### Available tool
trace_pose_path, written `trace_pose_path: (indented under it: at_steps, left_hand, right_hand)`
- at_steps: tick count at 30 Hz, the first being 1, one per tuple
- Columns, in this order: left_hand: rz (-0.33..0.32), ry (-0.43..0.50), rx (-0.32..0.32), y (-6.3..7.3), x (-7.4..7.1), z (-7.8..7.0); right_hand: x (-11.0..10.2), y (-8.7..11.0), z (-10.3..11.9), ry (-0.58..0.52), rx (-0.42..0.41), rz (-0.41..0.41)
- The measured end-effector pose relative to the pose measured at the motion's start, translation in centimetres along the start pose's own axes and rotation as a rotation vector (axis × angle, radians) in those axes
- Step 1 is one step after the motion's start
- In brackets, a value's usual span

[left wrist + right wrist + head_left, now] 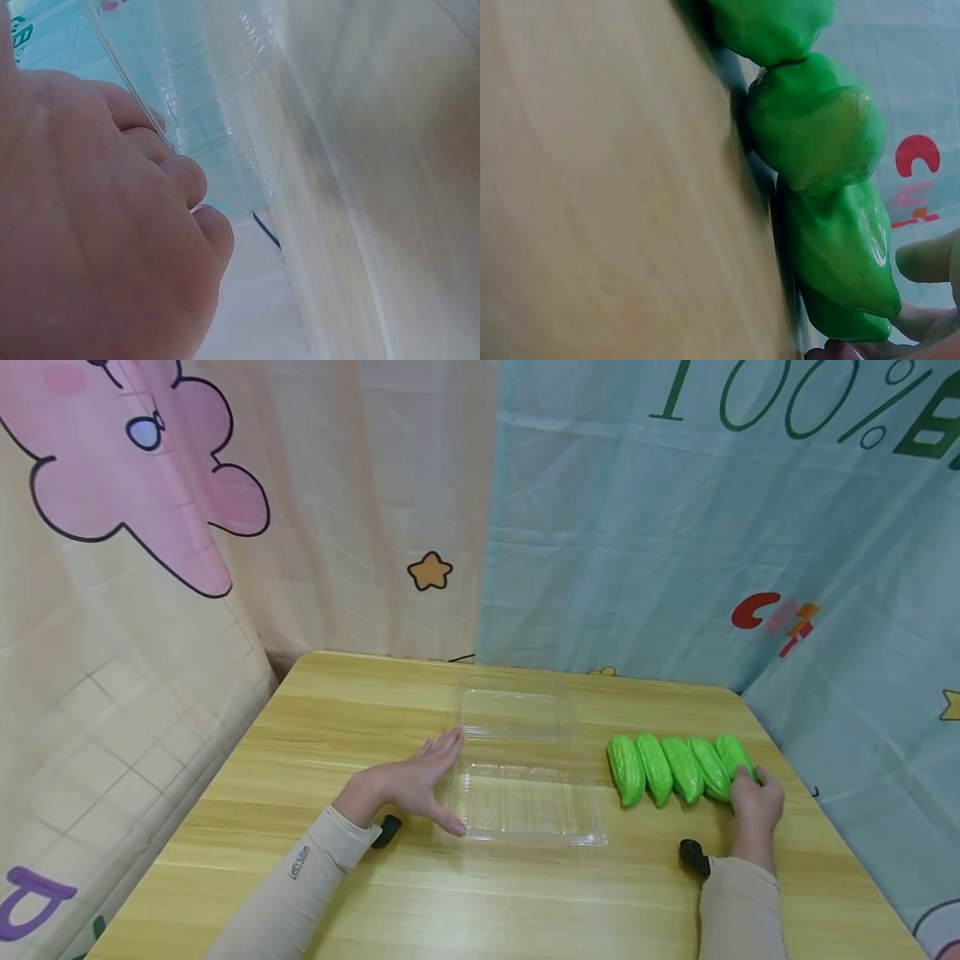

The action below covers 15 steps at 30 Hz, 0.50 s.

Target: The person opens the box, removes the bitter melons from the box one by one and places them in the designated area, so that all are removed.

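A clear plastic clamshell box (525,802) lies opened out on the table, its lid (513,714) away from me. My left hand (416,781) is at its left side with fingers and thumb spread, fingertips by the hinge and thumb at the near corner. In the left wrist view the fingers (184,180) touch the box's clear edge (131,82). To the right, several green toy bitter melons (682,768) lie side by side in a row. My right hand (757,802) grips the near end of the rightmost bitter melon (731,753); its thumb (926,259) is beside it.
The wooden table (337,710) has rounded far corners. Printed curtains (600,543) hang close behind it and along both sides. A black strap piece (693,857) sticks out at the right wrist, another black piece (386,832) at the left.
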<state>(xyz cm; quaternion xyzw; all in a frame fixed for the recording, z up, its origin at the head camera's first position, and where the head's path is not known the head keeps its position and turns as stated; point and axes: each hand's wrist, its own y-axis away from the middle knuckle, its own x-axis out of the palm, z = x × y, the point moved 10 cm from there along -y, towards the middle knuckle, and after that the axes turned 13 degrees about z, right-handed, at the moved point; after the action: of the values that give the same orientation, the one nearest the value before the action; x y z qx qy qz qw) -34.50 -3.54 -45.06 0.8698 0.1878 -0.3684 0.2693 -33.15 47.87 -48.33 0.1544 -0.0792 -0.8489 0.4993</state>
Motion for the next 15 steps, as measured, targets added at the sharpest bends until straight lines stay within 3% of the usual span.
trace_pose_path:
  at_steps: [8, 15]
  left_hand:
    - [-0.011, 0.005, 0.02, -0.4, 0.4, 0.0]
    - [-0.017, 0.008, 0.055, -0.3, 1.1, 0.0]
  right_hand:
    - [-0.6, -0.2, -1.0, -0.059, -0.039, -0.022]
    - [-1.1, 0.3, -2.1, -0.035, -0.06, -0.042]
